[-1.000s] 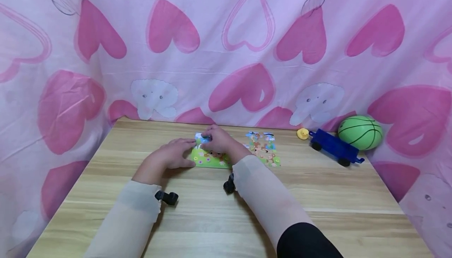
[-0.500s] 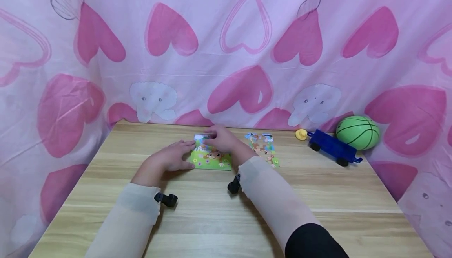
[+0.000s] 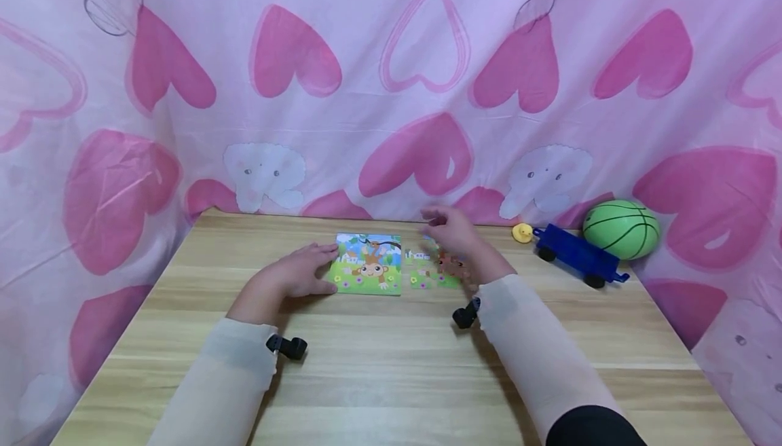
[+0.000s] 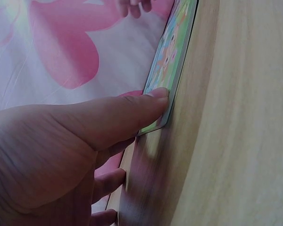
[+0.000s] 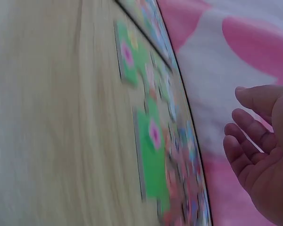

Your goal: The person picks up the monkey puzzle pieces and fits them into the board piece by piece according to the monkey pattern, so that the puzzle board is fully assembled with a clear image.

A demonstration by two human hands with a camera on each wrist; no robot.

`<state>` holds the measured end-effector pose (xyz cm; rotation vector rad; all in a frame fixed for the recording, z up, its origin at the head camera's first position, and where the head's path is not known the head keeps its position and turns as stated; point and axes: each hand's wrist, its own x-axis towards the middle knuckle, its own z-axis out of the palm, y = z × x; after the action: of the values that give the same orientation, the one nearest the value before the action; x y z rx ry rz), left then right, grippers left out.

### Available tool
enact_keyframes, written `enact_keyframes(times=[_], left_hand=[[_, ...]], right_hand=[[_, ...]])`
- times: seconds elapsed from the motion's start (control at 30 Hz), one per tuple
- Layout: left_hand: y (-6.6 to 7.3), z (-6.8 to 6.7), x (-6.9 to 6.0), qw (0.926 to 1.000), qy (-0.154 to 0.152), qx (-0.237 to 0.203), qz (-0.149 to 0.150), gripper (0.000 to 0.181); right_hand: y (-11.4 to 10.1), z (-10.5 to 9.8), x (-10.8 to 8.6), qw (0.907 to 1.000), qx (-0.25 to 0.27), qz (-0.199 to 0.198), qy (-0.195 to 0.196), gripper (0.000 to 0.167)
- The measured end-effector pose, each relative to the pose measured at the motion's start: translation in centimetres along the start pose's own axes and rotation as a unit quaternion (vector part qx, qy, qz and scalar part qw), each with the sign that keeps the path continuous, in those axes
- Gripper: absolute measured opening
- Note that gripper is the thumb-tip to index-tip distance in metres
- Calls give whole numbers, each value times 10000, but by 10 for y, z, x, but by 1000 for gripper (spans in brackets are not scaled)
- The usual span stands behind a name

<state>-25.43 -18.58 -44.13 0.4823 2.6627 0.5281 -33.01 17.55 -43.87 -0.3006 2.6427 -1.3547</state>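
A flat jigsaw board (image 3: 369, 282) with a monkey picture lies near the back of the table. At its left edge rests my left hand (image 3: 299, 271), whose thumb (image 4: 153, 106) presses on a front corner of the board. The other left fingers stretch out beside the edge, partly hidden in the left wrist view. My right hand (image 3: 457, 234) hovers over loose puzzle pieces (image 3: 421, 277) to the right of the board. Nothing shows between its loosely bent fingers (image 5: 245, 136). Some pieces (image 5: 151, 155) are blurred in the right wrist view, and the hand hides others in the head view.
A yellow toy duck (image 3: 522, 233), a blue toy wagon (image 3: 577, 256) and a green ball (image 3: 622, 229) stand at the table's back right. A pink heart-patterned curtain (image 3: 342, 120) hangs behind the wooden table (image 3: 391, 378).
My right hand has left the board's upper part and moved right, over the loose pieces. The board's whole picture now shows. My left hand has stayed at the left edge.
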Motion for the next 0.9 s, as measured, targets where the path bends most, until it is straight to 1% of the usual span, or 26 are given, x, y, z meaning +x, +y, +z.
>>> enact_keyframes(times=[0.13,0.3,0.47,0.63,0.9], left_hand=[[1,1,-1,10000,6,0,-37,86],[1,2,-2,10000,29,-39,-42,85],[2,1,-1,9999,35,-64,-91,84],[4,0,-1,9999,37,-64,-121,84],[3,1,-1,9999,36,-41,-119,83]], right_hand=[[16,-13,-1,9999,-74,22,79,46],[27,-21,-4,9996,-146,187,136,45],[33,-24,-7,9987,-294,405,60,47],[41,-24,-6,9978,-210,621,-59,47],[49,-20,0,9976,-344,604,-66,43]])
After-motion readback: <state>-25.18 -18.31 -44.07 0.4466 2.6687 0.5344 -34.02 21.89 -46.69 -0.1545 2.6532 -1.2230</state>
